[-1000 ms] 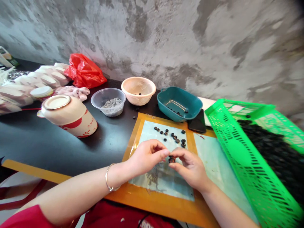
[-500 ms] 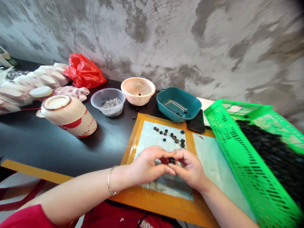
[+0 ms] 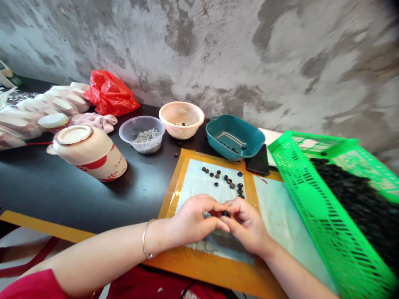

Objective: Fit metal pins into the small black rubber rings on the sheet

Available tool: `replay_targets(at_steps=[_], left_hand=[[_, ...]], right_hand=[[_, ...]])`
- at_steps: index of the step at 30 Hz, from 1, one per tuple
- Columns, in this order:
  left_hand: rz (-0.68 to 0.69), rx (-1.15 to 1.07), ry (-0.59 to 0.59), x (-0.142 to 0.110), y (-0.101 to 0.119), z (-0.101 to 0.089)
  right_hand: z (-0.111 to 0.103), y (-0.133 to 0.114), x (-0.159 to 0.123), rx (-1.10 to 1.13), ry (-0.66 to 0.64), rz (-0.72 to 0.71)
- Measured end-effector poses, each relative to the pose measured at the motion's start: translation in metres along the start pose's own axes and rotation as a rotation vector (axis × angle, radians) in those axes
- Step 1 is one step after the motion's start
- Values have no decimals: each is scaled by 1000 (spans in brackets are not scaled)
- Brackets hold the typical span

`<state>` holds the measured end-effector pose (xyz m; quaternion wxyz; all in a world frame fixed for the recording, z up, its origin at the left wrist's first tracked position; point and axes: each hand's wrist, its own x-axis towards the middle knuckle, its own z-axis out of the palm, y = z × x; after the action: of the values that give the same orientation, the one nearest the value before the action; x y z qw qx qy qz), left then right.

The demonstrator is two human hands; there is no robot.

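Note:
Both my hands meet over a pale glossy mat [image 3: 215, 182] framed in orange, above its lower middle. Between my left hand [image 3: 198, 220] and my right hand [image 3: 246, 226], the fingertips pinch a small black ring [image 3: 226, 214], partly hidden by the fingers. A silver bracelet [image 3: 145, 238] circles my left wrist. Just beyond my fingers, several loose black rings [image 3: 232, 185] lie scattered on the mat, apart from both hands.
A green slatted basket [image 3: 314, 195] heaped with black pieces tilts at the right. Along the wall stand a teal dish [image 3: 233, 137], a peach bowl [image 3: 181, 120], a clear tub of grey granules [image 3: 140, 135], a phone [image 3: 258, 160] and a tipped cream-and-red container [image 3: 90, 153].
Both hands have shifted slightly toward me and closed in around the small ring, which now shows less between the fingers. The mat and the other objects stay in place.

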<state>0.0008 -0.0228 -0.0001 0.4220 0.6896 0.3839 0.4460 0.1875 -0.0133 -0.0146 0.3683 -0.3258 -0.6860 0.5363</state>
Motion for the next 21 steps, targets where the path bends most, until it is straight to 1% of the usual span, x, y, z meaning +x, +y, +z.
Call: replay_targets(at_steps=[4, 8, 10, 14, 15, 16, 18, 21], left_hand=[[24, -12, 24, -1, 4, -2], [7, -56, 36, 0, 10, -4], [-51, -151, 34, 0, 11, -4], [-231, -548, -7, 4, 8, -3], [-281, -614, -29, 5, 7, -3], [-328, -644, -50, 6, 6, -3], [-406, -636, -79, 9, 5, -4], [-460, -616, -87, 10, 3, -6]], right_hand=[[1, 3, -1, -3, 9, -47], [0, 4, 2, -81, 42, -158], [-1, 2, 4, -133, 54, -237], [-6, -7, 9, -290, 78, -403], [-8, -9, 10, -337, 86, -437], [-9, -11, 11, -384, 91, -462], [-10, -14, 13, -461, 85, -485], [-12, -16, 16, -534, 57, -476]])
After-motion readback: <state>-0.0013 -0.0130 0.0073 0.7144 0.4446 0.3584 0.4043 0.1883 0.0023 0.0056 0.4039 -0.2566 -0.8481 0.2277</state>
